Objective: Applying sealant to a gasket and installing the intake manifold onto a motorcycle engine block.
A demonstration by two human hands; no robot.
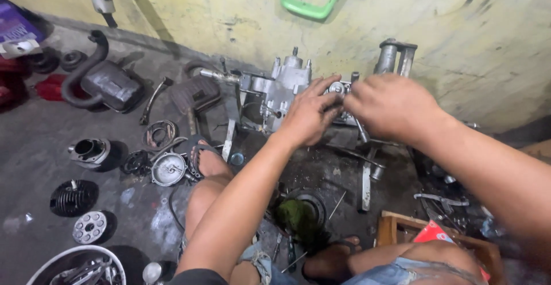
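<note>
Both hands on the engine case (284,87) by the far wall: left hand (310,113) fingers pinching a small fitting, right hand (390,104) clenched beside it. Engine well stripped; cylinder (89,150) and covers lie left.

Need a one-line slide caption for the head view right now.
Both hands, left and right, work on a grey engine crankcase on the oily floor, with a finned cylinder and exhaust muffler nearby.

Two hands (310,113) (390,104) work at one engine case (281,87); one black exhaust (100,81), one finned cylinder (73,197), one green frame (310,4).
</note>
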